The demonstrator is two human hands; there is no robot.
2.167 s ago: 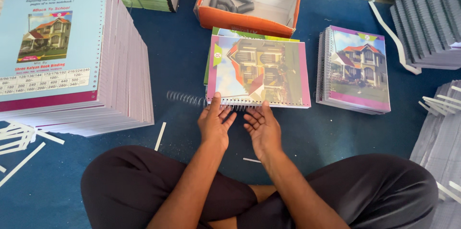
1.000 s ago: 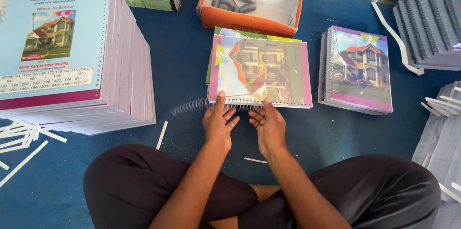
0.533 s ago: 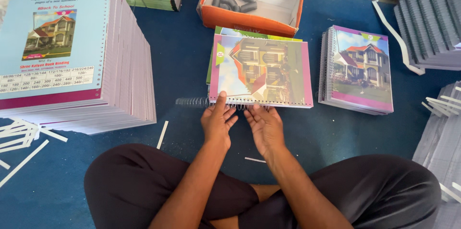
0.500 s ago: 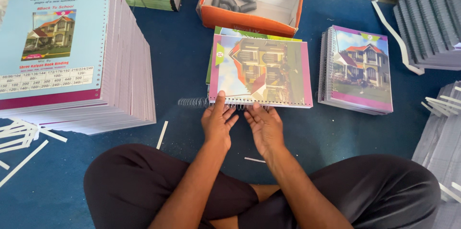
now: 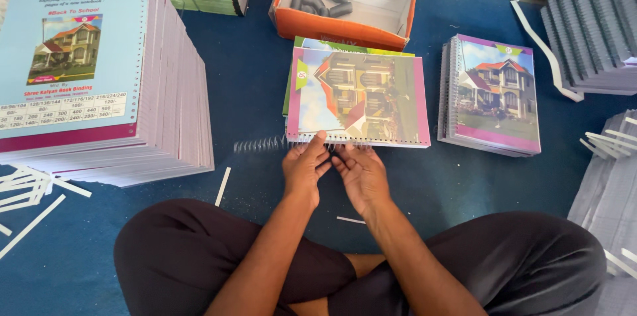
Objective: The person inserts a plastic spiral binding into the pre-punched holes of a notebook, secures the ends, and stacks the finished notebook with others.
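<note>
Partly threaded, a wire spiral [image 5: 260,144] is seen along the near edge of the notebook [image 5: 358,97] on the blue floor [image 5: 252,84], a stretch of coil still sticking out past the notebook's left corner. That edge is pinched by the fingers of the left hand [image 5: 303,167] and right hand [image 5: 361,175], each grip closed lightly on coil and cover. Right of the notebook, a bound pile [image 5: 492,94] is stacked; left of it, a tall unbound stack [image 5: 93,77] is left waiting.

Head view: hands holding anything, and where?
Both hands, left and right, pinch the wire spiral at the notebook's near punched edge; not lifted.
</note>
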